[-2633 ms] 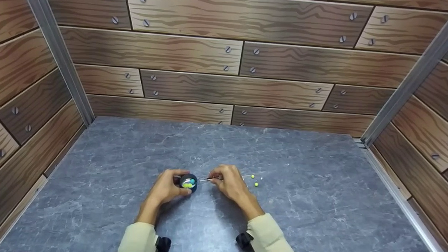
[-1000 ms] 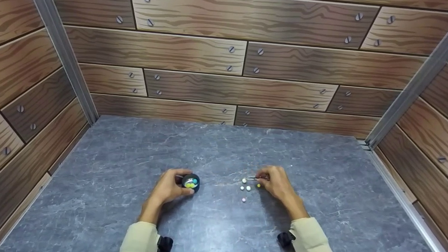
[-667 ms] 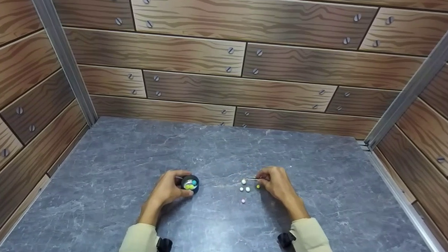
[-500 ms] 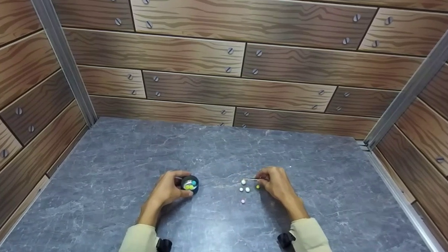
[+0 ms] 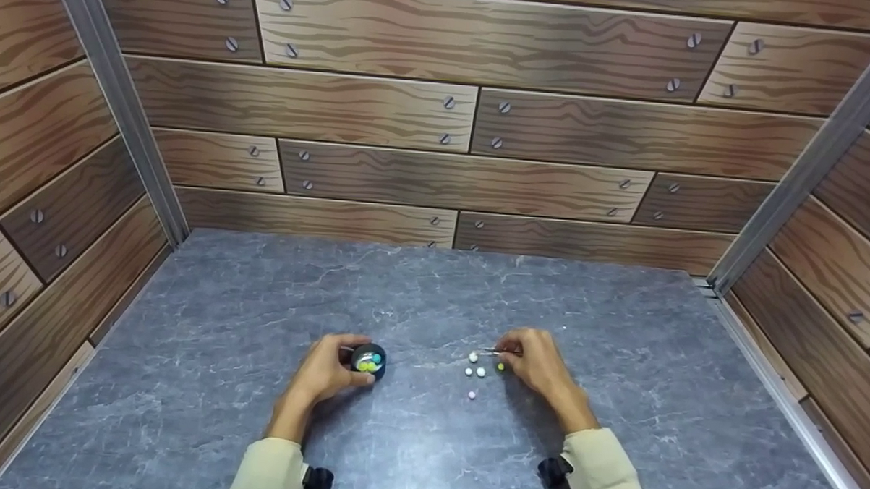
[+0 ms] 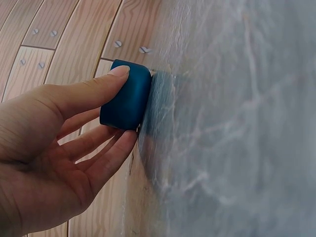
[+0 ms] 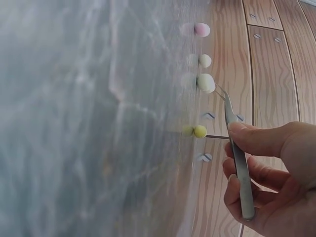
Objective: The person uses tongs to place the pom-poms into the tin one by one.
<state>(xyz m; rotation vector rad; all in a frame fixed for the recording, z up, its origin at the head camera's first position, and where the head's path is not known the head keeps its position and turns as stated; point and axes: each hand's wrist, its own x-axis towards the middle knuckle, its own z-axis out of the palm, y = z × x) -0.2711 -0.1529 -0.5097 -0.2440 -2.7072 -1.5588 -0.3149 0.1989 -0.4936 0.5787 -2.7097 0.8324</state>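
Observation:
My left hand [image 5: 327,369] holds a small dark blue cup [image 6: 129,96] upright on the table, thumb on one side and fingers on the other. Inside the cup, in the head view, lie yellow-green balls [image 5: 366,366] and a blue ball [image 5: 377,358]. With thumb and fingers my right hand [image 5: 538,360] pinches metal tweezers [image 7: 239,160]. Their tips look slightly apart with nothing between them, close to a white ball [image 7: 206,83]. A yellow ball [image 7: 200,131] lies under the tweezers' side near my fingers. A pink ball [image 7: 202,29] sits farther along.
More white balls [image 5: 481,372] lie in a loose group on the grey marbled table [image 5: 274,282], between the cup and my right hand. A tiny white speck [image 5: 564,327] is farther right. Wood-patterned walls [image 5: 380,170] with metal corner posts enclose the table.
My right hand has moved right with the tweezers, from beside the cup to the loose balls, and has since stayed nearly still there. The left hand keeps the cup in place.

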